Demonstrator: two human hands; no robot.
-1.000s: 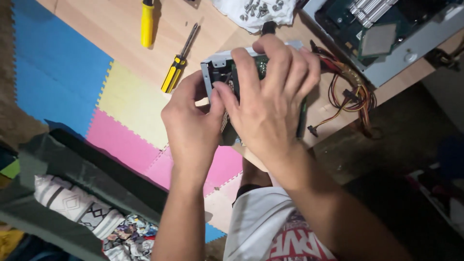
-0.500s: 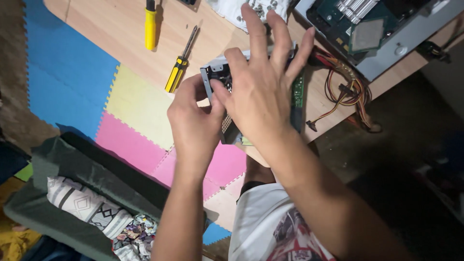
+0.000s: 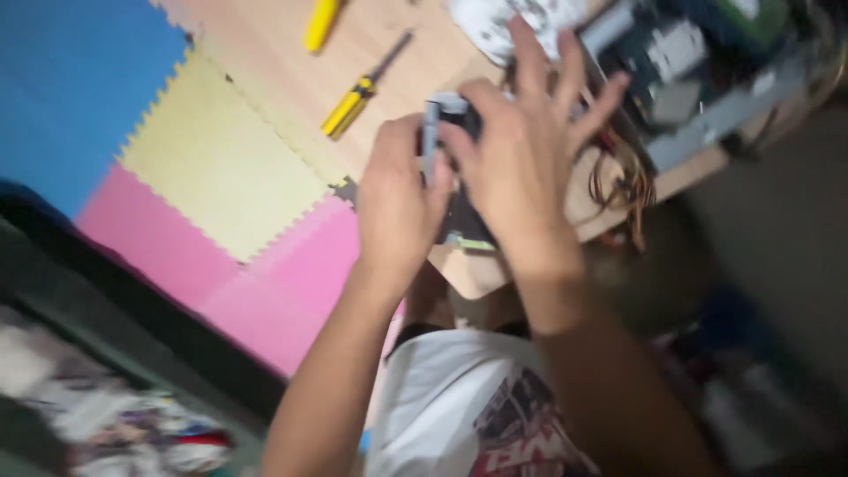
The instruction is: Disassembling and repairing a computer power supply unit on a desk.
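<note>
Both hands grip a grey power supply unit (image 3: 446,119) above the wooden table's edge (image 3: 477,274): left hand (image 3: 397,190) clamped on its side, right hand (image 3: 521,168) spread over it. Trailing wires (image 3: 632,181) may snag, tugging it loose.

Both hands grip a grey metal box (image 3: 446,119): left hand (image 3: 397,199) curled beneath it, right hand (image 3: 517,163) over it, fingers (image 3: 565,75) splayed.

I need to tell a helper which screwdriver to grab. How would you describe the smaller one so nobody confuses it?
Start at the wooden board above the foam mats. Left of the left hand lies the small screwdriver, with a thin dark shaft and black-striped yellow handle. The other tool, farther up, shows only plain yellow.
</note>
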